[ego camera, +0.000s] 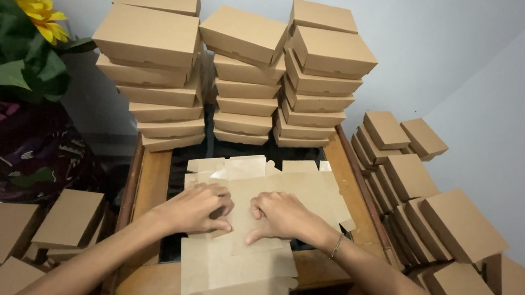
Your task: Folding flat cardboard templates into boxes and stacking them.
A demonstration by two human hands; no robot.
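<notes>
Fingers (217, 207) of left hand (198, 210) curled, tips pressed down onto flat unfolded cardboard blank (250, 228); fingers (263, 219) of right hand (282, 216) likewise bent, pressing the same sheet just beside the left. Neither hand clenched around anything; both bearing on the blank along what looks like a fold line between them. Thin bracelet (336, 247) at right wrist.

Blank spread across the middle of a wooden-framed table (150, 182) with dark top, directly beneath both hands, extending toward the near edge and away toward the stacks. More flat blanks apparently beneath the top one; count impossible to tell.

Far edge of table bounded by three tall stacks of folded brown boxes (249, 78), standing against the wall. Bare strips of wooden frame to left and right of the blank. Further folded boxes leaning in rows at right (421, 197), off the table, and loosely piled at lower left (37, 230). Sunflower with green leaves (25, 29) at upper left.

Near end of blank cut off by lower frame edge; palms and thumb tips hidden; both forearms partly out of view.
</notes>
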